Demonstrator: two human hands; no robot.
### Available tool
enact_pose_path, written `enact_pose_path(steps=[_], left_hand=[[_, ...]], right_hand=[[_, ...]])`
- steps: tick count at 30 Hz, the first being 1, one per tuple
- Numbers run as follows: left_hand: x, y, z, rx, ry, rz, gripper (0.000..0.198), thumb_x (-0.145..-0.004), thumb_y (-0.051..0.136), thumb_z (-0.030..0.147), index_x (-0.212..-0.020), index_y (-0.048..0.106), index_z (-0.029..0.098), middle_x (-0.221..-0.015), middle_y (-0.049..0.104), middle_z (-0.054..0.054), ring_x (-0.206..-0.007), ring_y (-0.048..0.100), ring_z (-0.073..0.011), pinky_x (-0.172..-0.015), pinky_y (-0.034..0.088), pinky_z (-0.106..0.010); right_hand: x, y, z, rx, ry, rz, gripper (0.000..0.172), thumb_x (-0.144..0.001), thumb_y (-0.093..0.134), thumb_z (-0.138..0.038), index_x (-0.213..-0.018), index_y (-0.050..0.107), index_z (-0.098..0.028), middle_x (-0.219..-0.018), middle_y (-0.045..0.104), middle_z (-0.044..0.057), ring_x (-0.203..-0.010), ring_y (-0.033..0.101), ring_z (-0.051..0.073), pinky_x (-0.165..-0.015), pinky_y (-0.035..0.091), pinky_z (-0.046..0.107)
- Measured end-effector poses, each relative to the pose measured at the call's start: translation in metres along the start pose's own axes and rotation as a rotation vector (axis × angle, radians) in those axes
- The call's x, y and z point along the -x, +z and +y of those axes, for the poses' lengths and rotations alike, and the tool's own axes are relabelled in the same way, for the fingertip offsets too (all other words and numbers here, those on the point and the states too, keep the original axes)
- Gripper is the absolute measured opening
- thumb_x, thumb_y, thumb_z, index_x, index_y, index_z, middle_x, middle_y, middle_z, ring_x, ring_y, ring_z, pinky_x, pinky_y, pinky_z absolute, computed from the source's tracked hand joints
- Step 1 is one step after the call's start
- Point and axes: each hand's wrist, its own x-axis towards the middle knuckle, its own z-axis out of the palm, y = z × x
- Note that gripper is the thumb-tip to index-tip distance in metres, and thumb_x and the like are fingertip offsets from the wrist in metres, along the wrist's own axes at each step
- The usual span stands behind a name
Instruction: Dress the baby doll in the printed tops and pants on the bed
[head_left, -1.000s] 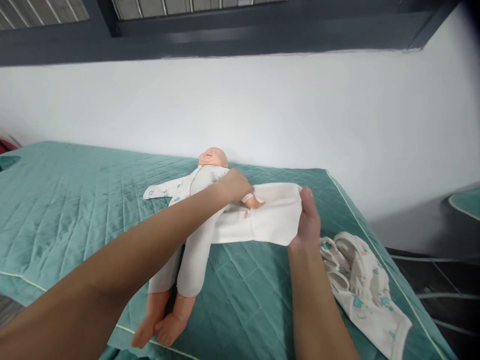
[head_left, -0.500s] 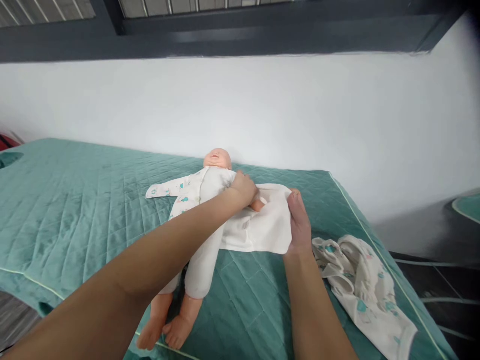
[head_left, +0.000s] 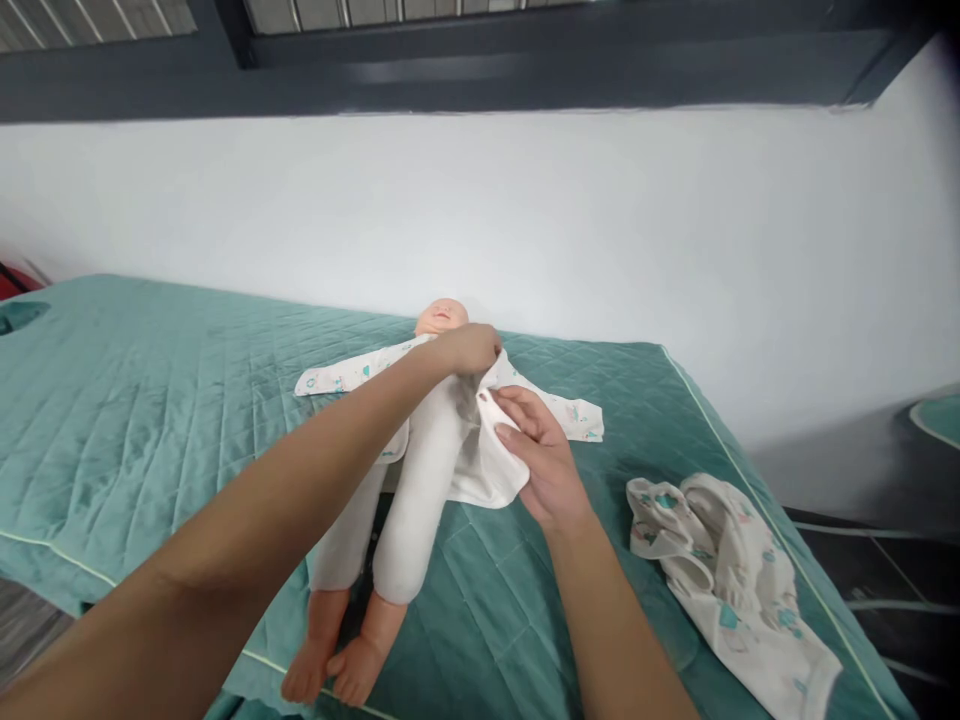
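Observation:
A baby doll (head_left: 441, 316) lies on its back with its head toward the wall, its white cloth body and legs showing and its feet bare. It wears a white printed baby shirt (head_left: 506, 375), which is unfastened at the front. Both sleeves stretch out to the sides. My left hand (head_left: 474, 350) reaches across the doll's chest, its fingers curled closed on the shirt's edge near the shoulder. Lower down, my right hand (head_left: 538, 455) pinches the front flap between thumb and fingers, with the plain white inner side turned up.
Printed baby trousers (head_left: 739, 580) lie crumpled to the right of my right forearm. A green quilted cover (head_left: 187, 400) with pale piping spreads over the bed. Behind it stands a white wall (head_left: 525, 220) below a dark window frame (head_left: 525, 80).
My right hand has moved left from the flap's outer edge, drawing the flap toward the doll's body. The sleeve on the right now lies stretched outward. My left hand has shifted slightly up and left.

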Motion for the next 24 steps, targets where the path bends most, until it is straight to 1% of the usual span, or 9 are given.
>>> enact_pose_path(steps=[2, 5, 8, 10, 12, 14, 18, 21, 24], left_hand=[[0.006, -0.007, -0.005, 0.128, -0.019, 0.038, 0.037, -0.092, 0.047, 0.034, -0.108, 0.074, 0.014, -0.101, 0.076, -0.01, -0.087, 0.067, -0.0203, -0.077, 0.048, -0.027], [0.016, -0.012, -0.004, 0.215, 0.013, -0.038, 0.054, -0.081, 0.061, 0.049, -0.126, 0.067, 0.02, -0.116, 0.073, -0.008, -0.098, 0.067, -0.0228, -0.08, 0.048, -0.027], [0.024, -0.012, 0.004, 0.05, 0.073, -0.158, 0.075, -0.067, 0.075, 0.039, -0.139, 0.058, 0.027, -0.131, 0.066, -0.009, -0.105, 0.065, -0.0266, -0.08, 0.049, -0.029], [0.028, -0.009, 0.01, -0.08, 0.082, -0.176, 0.071, -0.066, 0.073, 0.024, -0.136, 0.06, 0.027, -0.134, 0.063, -0.012, -0.104, 0.064, -0.0284, -0.078, 0.049, -0.032], [0.029, -0.006, 0.012, -0.156, 0.067, -0.121, 0.064, -0.07, 0.064, 0.012, -0.132, 0.062, 0.025, -0.131, 0.064, -0.014, -0.101, 0.065, -0.0282, -0.075, 0.049, -0.032], [0.029, -0.003, 0.011, -0.171, 0.019, -0.028, 0.06, -0.074, 0.055, 0.006, -0.131, 0.062, 0.023, -0.121, 0.068, -0.014, -0.095, 0.067, -0.0268, -0.072, 0.048, -0.032], [0.028, 0.0, 0.003, -0.173, -0.038, 0.1, 0.05, -0.079, 0.051, 0.006, -0.126, 0.064, 0.021, -0.096, 0.073, -0.01, -0.083, 0.068, -0.0246, -0.071, 0.046, -0.032], [0.029, -0.001, -0.004, -0.099, -0.054, 0.18, 0.048, -0.08, 0.052, 0.007, -0.124, 0.064, 0.023, -0.099, 0.073, -0.008, -0.087, 0.067, -0.023, -0.074, 0.046, -0.031], [0.029, -0.001, -0.016, 0.016, -0.081, 0.361, 0.041, -0.083, 0.049, 0.008, -0.116, 0.066, 0.023, -0.113, 0.071, -0.008, -0.101, 0.064, -0.0226, -0.08, 0.047, -0.031]], right_hand=[[0.0, 0.004, 0.004, 0.011, 0.022, -0.027, 0.037, -0.079, 0.079, -0.031, -0.113, 0.064, -0.028, -0.129, 0.069, 0.004, -0.116, 0.066, 0.023, -0.091, 0.055, 0.033], [0.0, 0.008, 0.009, 0.032, 0.037, -0.068, 0.033, -0.081, 0.078, -0.031, -0.111, 0.065, -0.028, -0.129, 0.07, 0.005, -0.125, 0.062, 0.024, -0.1, 0.052, 0.036], [0.001, 0.009, 0.012, 0.065, 0.03, -0.133, 0.029, -0.083, 0.078, -0.03, -0.109, 0.066, -0.029, -0.132, 0.069, 0.003, -0.13, 0.059, 0.023, -0.106, 0.048, 0.039], [0.002, 0.009, 0.013, 0.091, 0.013, -0.18, 0.029, -0.083, 0.077, -0.028, -0.11, 0.066, -0.029, -0.136, 0.066, 0.003, -0.132, 0.057, 0.022, -0.109, 0.046, 0.038], [0.003, 0.009, 0.014, 0.112, 0.011, -0.219, 0.03, -0.084, 0.077, -0.028, -0.112, 0.066, -0.029, -0.141, 0.063, 0.003, -0.133, 0.056, 0.022, -0.108, 0.046, 0.038], [0.004, 0.009, 0.014, 0.132, 0.004, -0.225, 0.03, -0.084, 0.078, -0.028, -0.111, 0.066, -0.029, -0.144, 0.061, 0.004, -0.135, 0.055, 0.022, -0.108, 0.046, 0.039], [0.005, 0.011, 0.016, 0.162, -0.058, -0.181, 0.025, -0.082, 0.08, -0.029, -0.104, 0.068, -0.028, -0.143, 0.062, 0.004, -0.139, 0.051, 0.022, -0.114, 0.04, 0.041], [0.005, 0.013, 0.017, 0.141, -0.061, -0.19, 0.027, -0.081, 0.081, -0.027, -0.104, 0.068, -0.029, -0.145, 0.061, 0.004, -0.137, 0.053, 0.022, -0.109, 0.045, 0.039], [0.005, 0.013, 0.016, 0.115, -0.026, -0.221, 0.03, -0.08, 0.081, -0.023, -0.106, 0.068, -0.03, -0.15, 0.055, 0.003, -0.122, 0.064, 0.021, -0.091, 0.053, 0.033]])
